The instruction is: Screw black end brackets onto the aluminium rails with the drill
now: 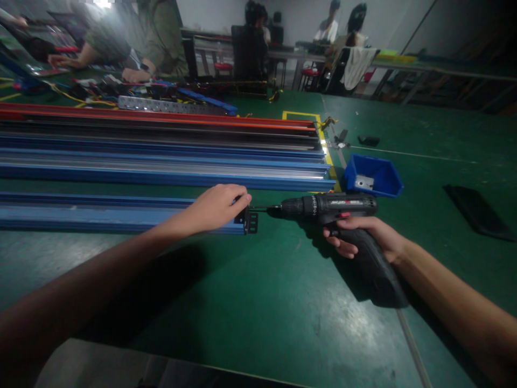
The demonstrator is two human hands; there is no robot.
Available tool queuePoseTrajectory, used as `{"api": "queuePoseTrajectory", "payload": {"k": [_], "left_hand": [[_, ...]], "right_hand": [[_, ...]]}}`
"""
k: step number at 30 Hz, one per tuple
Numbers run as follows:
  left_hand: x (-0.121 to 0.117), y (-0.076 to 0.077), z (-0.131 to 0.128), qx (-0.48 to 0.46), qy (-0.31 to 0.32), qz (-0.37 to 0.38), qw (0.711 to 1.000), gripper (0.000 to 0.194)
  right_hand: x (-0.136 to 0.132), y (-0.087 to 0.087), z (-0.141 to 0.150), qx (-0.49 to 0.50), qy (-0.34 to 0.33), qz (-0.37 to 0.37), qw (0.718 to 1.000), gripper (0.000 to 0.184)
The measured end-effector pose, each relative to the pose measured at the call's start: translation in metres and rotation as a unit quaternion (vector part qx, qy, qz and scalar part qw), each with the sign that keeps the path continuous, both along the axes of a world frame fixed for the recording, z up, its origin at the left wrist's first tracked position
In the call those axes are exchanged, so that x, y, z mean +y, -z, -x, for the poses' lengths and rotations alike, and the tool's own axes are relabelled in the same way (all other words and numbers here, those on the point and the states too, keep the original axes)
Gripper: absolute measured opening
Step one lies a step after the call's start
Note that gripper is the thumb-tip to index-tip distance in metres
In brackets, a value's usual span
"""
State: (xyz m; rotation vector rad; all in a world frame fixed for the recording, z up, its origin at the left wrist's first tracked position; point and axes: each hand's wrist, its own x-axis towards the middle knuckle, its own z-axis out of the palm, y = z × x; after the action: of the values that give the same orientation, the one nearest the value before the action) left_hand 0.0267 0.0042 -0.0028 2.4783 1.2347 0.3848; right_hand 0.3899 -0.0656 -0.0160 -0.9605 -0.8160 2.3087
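My right hand (363, 237) is wrapped round the grip of a black cordless drill (343, 207), which points left. Its long thin bit (262, 208) reaches the end of a blue metal rail (121, 213) lying on the table. A black slotted bracket (252, 222) sits at that end of the rail. Over the rail's end lies my left hand (222, 205), its fingers bent and closed down near the bit's tip. The fingertips partly hide the bracket and whatever the bit touches.
Behind are several blue, black and red rails (161, 161). A blue bin (374, 175) with a metal piece stands beyond the drill, and a dark flat object (479, 210) lies right. Across the green table (283, 312), a co-worker's hand (137, 74) rests near wires and parts.
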Motion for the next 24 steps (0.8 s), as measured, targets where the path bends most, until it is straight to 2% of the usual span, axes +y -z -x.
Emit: {"api": "queuePoseTrajectory", "payload": {"k": [24], "left_hand": [[-0.0009, -0.0016, -0.0001, 0.001, 0.004, -0.004, 1.0, 0.04]], "right_hand": [[0.0009, 0.0022, -0.0012, -0.008, -0.003, -0.015, 1.0, 0.026]]}}
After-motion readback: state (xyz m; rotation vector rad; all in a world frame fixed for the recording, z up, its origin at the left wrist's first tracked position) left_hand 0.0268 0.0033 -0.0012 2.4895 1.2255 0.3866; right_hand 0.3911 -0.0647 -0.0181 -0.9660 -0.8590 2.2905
